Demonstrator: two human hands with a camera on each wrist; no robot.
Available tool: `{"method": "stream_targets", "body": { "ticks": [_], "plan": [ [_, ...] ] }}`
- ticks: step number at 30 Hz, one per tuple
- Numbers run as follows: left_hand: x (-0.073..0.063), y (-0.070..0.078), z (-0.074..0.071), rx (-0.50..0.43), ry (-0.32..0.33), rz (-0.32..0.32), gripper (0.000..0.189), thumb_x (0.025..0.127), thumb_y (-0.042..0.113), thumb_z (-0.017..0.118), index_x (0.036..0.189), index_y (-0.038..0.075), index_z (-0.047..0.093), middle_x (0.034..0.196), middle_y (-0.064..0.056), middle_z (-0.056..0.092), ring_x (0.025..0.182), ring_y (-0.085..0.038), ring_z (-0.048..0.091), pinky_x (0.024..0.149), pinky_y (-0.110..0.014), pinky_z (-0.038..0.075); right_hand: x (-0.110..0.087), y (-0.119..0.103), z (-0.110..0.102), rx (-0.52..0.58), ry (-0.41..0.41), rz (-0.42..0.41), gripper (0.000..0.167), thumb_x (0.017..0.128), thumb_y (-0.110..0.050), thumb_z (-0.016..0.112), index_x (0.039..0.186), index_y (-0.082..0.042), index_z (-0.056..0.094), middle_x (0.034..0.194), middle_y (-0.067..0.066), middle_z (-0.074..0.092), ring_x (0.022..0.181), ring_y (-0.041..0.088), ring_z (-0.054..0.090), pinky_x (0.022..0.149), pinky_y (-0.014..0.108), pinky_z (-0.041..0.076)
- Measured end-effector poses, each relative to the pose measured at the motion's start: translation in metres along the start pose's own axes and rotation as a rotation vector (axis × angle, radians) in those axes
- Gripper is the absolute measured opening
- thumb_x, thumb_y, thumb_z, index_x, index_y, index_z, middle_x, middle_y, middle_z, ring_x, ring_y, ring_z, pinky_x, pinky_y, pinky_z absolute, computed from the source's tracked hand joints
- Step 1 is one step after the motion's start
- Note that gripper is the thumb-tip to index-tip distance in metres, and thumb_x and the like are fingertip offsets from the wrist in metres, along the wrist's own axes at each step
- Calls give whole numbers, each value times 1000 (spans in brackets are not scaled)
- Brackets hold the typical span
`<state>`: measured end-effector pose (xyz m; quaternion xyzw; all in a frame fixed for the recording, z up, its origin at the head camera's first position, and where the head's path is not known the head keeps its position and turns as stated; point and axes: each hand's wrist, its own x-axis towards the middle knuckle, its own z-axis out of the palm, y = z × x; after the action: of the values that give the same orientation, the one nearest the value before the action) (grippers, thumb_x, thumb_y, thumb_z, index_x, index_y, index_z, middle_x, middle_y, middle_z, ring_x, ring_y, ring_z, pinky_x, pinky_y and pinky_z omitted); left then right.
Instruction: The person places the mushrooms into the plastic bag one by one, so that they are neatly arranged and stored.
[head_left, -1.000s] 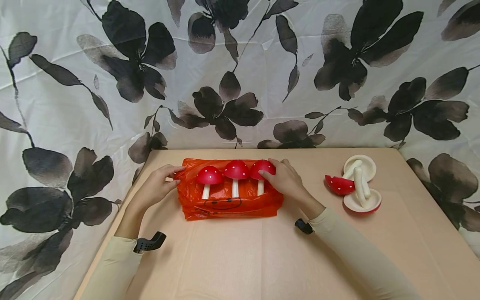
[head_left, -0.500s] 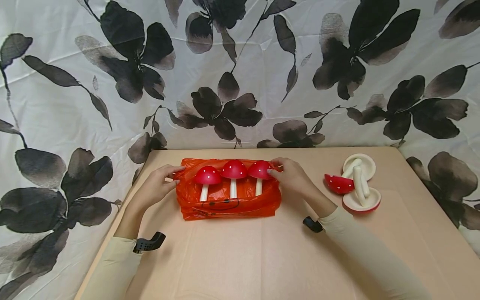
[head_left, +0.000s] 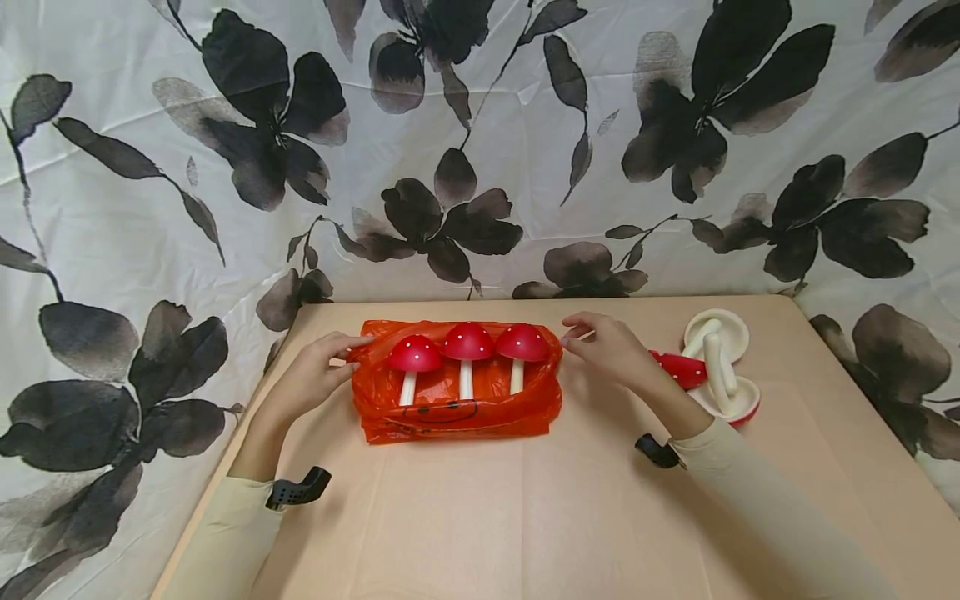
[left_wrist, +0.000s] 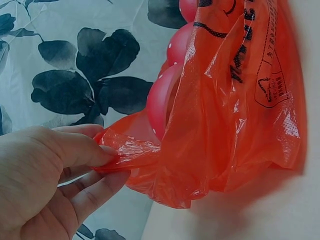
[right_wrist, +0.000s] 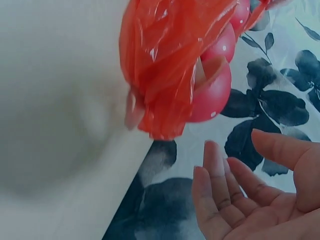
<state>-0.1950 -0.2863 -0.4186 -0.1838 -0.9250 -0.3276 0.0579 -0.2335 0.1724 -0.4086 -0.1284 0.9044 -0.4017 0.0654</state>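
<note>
A red-orange plastic bag (head_left: 457, 423) lies on the table with its mouth spread open. Three toy mushrooms stand in it side by side: a left one (head_left: 416, 353), a middle one (head_left: 468, 342) and a right one (head_left: 522, 342), with red white-dotted caps and white stems. My left hand (head_left: 318, 372) pinches the bag's left edge between thumb and fingers, plain in the left wrist view. Just off the bag's right end, my right hand (head_left: 609, 347) holds nothing; in the right wrist view its fingers (right_wrist: 215, 167) are relaxed and apart from the bag.
At the right of the table (head_left: 480, 517) lie three more mushrooms, two with pale cap undersides (head_left: 716, 333) up and one red cap (head_left: 681, 369) partly behind my right forearm. A floral cloth (head_left: 480, 150) hangs behind the table.
My right hand has let go of the right mushroom's cap and moved right, away from the bag. The left hand keeps its hold on the bag's edge.
</note>
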Motion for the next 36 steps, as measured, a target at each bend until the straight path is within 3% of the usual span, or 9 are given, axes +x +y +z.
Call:
{"method": "stream_targets", "body": {
  "ticks": [11,25,33,36],
  "plan": [
    [-2,0,0,17,8,-7,44,90,-9,66,133,2,66,115,-16,68,107,-35,65,91,-59,56,-12,13,-21,-39,-22,-66,39,98,-16,66,134,-1,60,112,14,72,102,33,69,89,44,59],
    [-3,-1,-1,8,8,-2,43,90,-8,66,133,0,65,117,-17,68,109,-36,64,92,-60,55,-28,24,-50,-83,-64,-104,40,95,-19,71,133,-7,63,116,10,72,107,30,67,94,47,54],
    [-1,-2,-1,-3,-3,-18,42,92,-7,65,133,2,65,115,-15,68,109,-34,64,94,-59,55,-37,31,-73,-52,-107,-66,42,95,-10,68,136,-4,60,123,15,69,113,33,65,87,27,58],
    [-1,-3,0,-4,-3,-18,43,92,-7,65,133,3,66,114,-14,69,109,-34,64,93,-59,55,-41,32,-81,-53,-112,-73,43,96,-8,68,137,-2,59,126,18,67,115,36,65,89,27,58]
  ]
}}
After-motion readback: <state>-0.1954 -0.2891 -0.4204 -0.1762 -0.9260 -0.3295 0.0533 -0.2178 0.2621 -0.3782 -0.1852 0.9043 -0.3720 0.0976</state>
